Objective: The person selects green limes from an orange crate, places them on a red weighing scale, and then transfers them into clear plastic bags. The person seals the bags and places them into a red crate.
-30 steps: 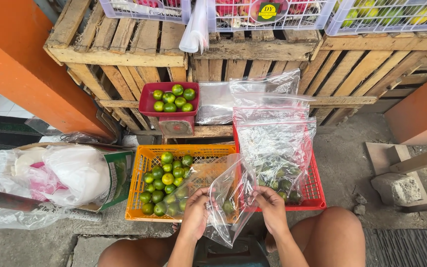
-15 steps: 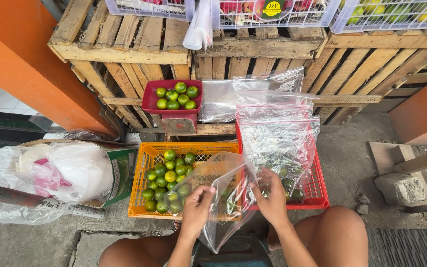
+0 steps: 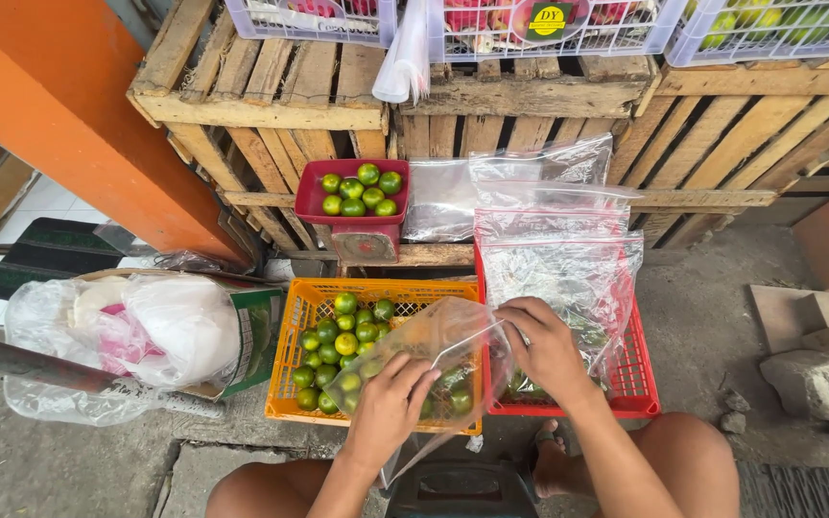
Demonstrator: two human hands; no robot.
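Since the earlier frame the clear plastic bag (image 3: 434,350) has swung flat over the orange crate (image 3: 285,384) of green limes (image 3: 338,336). Left hand (image 3: 390,408) pinches its near edge; right hand (image 3: 544,345) grips its mouth at three o'clock. Wooden pallets (image 3: 271,105) rise at twelve; red scale tray (image 3: 311,197) is below them; concrete floor (image 3: 69,460) lies underneath.

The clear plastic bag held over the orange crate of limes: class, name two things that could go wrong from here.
1. The clear plastic bag is thin and limp; the left hand and right hand each pinch only an edge, so either grip may slip and the mouth could fall shut.
2. It hangs over the gap between the orange crate and red crate, so limes missing the bag might roll onto the ground.
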